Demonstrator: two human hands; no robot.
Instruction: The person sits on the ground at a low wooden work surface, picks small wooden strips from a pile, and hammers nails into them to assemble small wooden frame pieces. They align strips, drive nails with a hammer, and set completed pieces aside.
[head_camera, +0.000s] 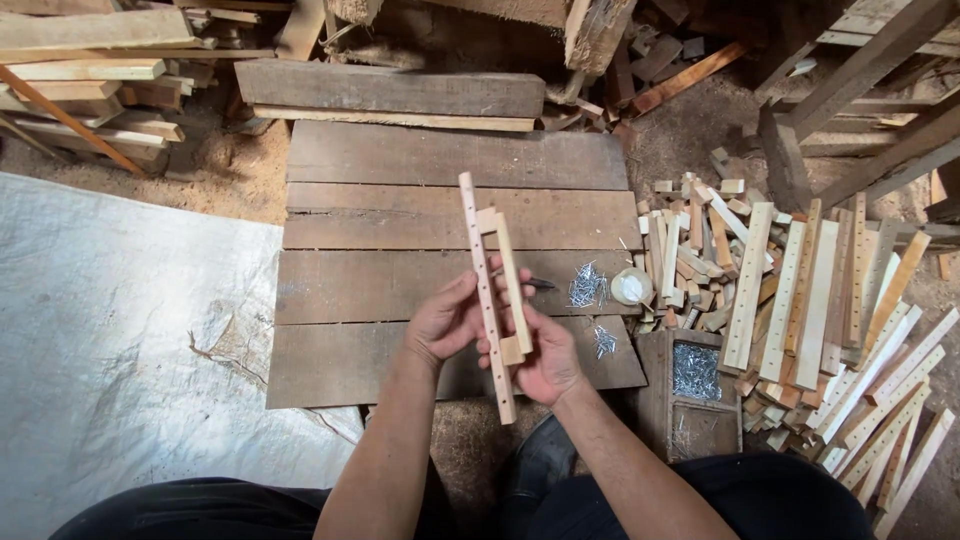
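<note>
Wooden slat frame (497, 290) held in both hands above plank platform (400, 230).

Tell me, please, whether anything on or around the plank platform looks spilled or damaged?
Yes. Loose nails lie scattered in small heaps on the dark planks rather than in the wooden box beside them, and the white sheet on the left has a ragged tear near the platform's edge.

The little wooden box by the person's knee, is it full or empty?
Partly full. The wooden box holds a shiny heap of nails in its upper compartment; its lower part looks nearly bare.
</note>
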